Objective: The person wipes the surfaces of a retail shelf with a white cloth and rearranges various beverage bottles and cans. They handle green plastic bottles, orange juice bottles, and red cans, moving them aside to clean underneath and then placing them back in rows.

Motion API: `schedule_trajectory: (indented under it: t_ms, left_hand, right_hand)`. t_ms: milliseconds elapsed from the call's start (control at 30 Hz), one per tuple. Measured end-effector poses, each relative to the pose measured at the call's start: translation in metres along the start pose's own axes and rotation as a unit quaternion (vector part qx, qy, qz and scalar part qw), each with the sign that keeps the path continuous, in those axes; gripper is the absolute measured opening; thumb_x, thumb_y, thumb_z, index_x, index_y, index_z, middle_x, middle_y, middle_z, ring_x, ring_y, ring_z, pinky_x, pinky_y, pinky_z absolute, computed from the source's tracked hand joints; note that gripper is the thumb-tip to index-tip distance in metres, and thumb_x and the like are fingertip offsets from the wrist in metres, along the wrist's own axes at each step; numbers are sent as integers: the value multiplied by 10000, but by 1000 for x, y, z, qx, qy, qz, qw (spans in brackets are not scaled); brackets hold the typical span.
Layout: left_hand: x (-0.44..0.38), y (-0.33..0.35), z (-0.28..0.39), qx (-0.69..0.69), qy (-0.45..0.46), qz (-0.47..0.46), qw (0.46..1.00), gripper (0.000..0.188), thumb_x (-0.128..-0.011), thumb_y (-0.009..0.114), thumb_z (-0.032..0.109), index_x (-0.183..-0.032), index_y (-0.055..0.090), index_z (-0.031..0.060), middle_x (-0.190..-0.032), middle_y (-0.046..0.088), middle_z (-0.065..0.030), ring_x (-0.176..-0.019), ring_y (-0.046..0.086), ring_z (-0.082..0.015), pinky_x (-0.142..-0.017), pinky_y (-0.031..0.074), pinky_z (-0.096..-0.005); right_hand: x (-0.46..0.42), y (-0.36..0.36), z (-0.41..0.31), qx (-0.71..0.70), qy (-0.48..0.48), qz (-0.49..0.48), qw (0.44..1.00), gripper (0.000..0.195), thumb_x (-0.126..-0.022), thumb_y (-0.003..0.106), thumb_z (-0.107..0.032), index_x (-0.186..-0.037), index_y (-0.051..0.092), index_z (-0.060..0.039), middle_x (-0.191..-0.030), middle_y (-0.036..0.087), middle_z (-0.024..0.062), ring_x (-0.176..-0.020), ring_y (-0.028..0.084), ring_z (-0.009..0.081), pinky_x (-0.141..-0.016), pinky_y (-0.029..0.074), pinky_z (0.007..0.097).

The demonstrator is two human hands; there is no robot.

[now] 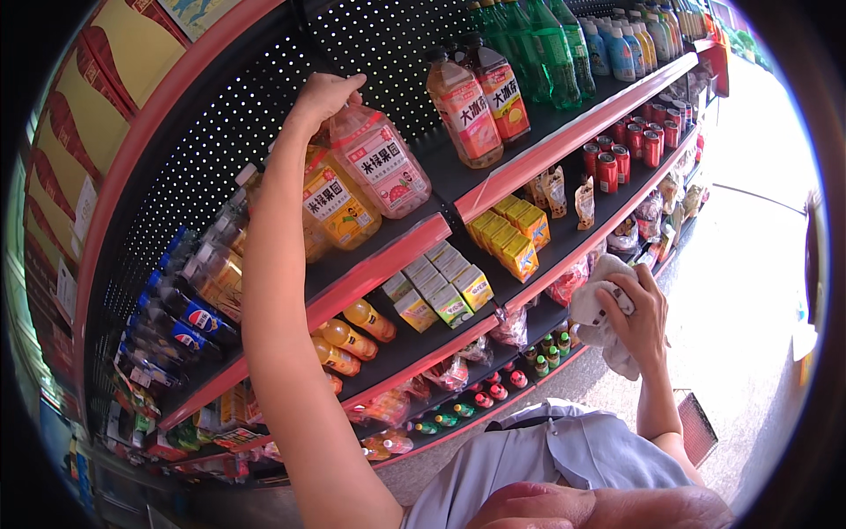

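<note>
On the upper shelf, my left hand point(328, 96) grips the top of a large clear bottle with a pink label point(390, 173), which leans a little to one side. A similar bottle with a yellow label point(340, 205) stands directly beside it, partly behind my forearm. My right hand point(638, 311) holds a bunched light-coloured cloth point(598, 304) with dark marks, in front of the lower shelves. The cap of the pink-labelled bottle is hidden under my fingers.
Two large tea bottles point(466, 116) and green soda bottles point(545, 53) stand right of the held bottle. Cola bottles point(192, 324) are at the left. Below are yellow drink cartons point(505, 241), red cans point(608, 172) and bagged goods. Red strips point(575, 129) edge the shelves. A crate point(697, 426) lies on the floor.
</note>
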State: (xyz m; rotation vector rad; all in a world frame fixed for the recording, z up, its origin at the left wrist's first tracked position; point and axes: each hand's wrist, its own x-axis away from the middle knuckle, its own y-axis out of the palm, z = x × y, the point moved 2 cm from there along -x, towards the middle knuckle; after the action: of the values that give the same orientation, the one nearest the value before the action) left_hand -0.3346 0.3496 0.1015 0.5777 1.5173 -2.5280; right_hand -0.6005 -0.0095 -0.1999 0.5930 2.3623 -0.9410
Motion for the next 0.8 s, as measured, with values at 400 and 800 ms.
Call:
schedule_trajectory:
  t_ms: [400, 800]
  left_hand:
    - [-41, -36, -26, -81, 49, 97, 991, 578, -882, 705, 600, -1148, 758, 90, -978, 755, -70, -917, 695, -161, -821, 547, -326]
    - [-57, -12, -39, -48, -88, -203, 974, 401, -981, 684, 369, -1261, 691, 82, -1126, 734, -50, -987, 685, -129, -814, 557, -264]
  right_hand:
    - [-21, 42, 31, -59, 7, -78, 995, 264, -831, 805, -261, -995, 750, -61, -856, 558, 122, -750, 627, 336, -682, 502, 427]
    - [-94, 106, 66, -167, -22, -182, 969, 260, -811, 787, -200, -985, 734, -15, -846, 563, 131, -759, 623, 313, -674, 483, 401]
